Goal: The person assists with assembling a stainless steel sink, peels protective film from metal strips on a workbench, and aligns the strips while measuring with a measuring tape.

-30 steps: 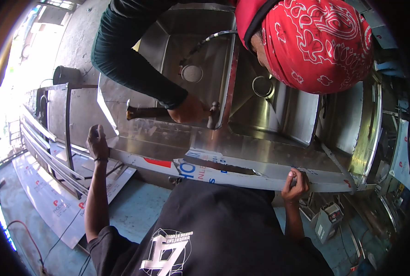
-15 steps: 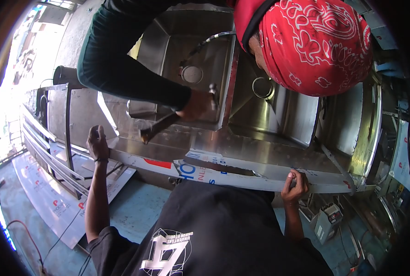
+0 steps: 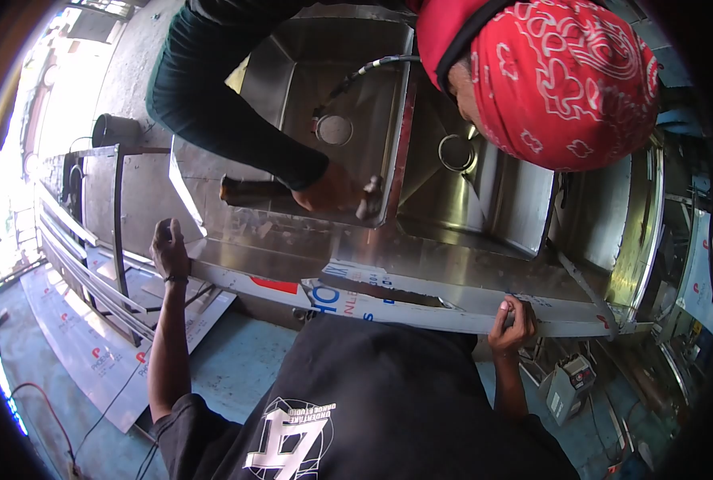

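Note:
A stainless steel sink unit (image 3: 292, 250) lies across in front of me, its near edge partly covered by torn white protective film (image 3: 336, 298). At its left corner, my left hand (image 3: 171, 250) is closed around the edge, fingers uppermost. My right hand (image 3: 513, 326) grips the front edge farther right with curled fingers. Between my hands and the basins, a co-worker's hand (image 3: 330, 189) holds a hammer (image 3: 252, 190), its metal head (image 3: 370, 197) beside the wall of the left basin (image 3: 288, 88). The co-worker's fingers hide part of the handle.
The co-worker's head in a red bandana (image 3: 564, 88) leans over the right basins. A hose (image 3: 372, 64) runs into the left basin. Film-covered sheet metal (image 3: 92, 344) and metal bars (image 3: 100, 256) are at left. A box-shaped machine (image 3: 570, 388) stands on the floor at right.
The co-worker's hammer has swung, its handle end rising to the left and its head dropping lower by the basin wall. The bandana-covered head shifted slightly right. Both my hands stay in place.

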Demonstrator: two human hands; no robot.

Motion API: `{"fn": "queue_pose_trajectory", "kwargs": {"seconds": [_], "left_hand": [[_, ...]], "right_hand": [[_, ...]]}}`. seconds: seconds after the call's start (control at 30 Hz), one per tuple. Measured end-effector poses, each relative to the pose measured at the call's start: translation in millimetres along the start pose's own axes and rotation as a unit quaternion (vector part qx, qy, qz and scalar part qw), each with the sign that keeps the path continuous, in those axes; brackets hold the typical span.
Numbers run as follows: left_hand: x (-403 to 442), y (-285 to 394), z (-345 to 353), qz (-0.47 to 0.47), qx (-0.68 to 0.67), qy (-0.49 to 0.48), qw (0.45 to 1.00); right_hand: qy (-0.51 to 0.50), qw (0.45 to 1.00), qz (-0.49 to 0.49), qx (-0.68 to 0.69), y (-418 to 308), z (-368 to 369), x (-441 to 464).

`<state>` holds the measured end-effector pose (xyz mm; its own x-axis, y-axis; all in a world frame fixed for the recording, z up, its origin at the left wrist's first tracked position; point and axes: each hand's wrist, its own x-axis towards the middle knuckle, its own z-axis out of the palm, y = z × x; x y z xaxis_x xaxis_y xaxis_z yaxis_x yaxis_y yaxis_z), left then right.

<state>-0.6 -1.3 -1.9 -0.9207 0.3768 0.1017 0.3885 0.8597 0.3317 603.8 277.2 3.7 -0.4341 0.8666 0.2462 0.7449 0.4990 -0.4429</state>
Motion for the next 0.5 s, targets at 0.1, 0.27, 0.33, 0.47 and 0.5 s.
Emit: {"fn": "queue_pose_trajectory", "kwargs": {"seconds": [0.1, 0.27, 0.33, 0.47, 0.5], "left_hand": [[0.4, -1.0, -0.2, 0.005, 0.001, 0.002, 1.000], [0.9, -2.5, 0.6, 0.008, -0.003, 0.004, 1.000], [0.3, -0.3, -0.3, 0.006, -0.004, 0.002, 1.000], [0.7, -1.7, -0.1, 0.007, 0.006, 0.000, 1.000], [0.6, -1.6, 0.1, 0.007, 0.007, 0.002, 1.000]], "right_hand": [[-0.003, 1.000, 0.005, 0.001, 0.3, 0.3, -0.7], [-0.005, 1.000, 0.009, -0.003, -0.3, 0.3, -0.5], [0.001, 1.000, 0.002, 0.000, 0.7, 1.0, -0.9], [-0.001, 1.000, 0.000, 0.001, -0.7, -0.1, 0.6], [0.000, 1.000, -0.002, 0.000, -0.9, -0.3, 0.8]]}}
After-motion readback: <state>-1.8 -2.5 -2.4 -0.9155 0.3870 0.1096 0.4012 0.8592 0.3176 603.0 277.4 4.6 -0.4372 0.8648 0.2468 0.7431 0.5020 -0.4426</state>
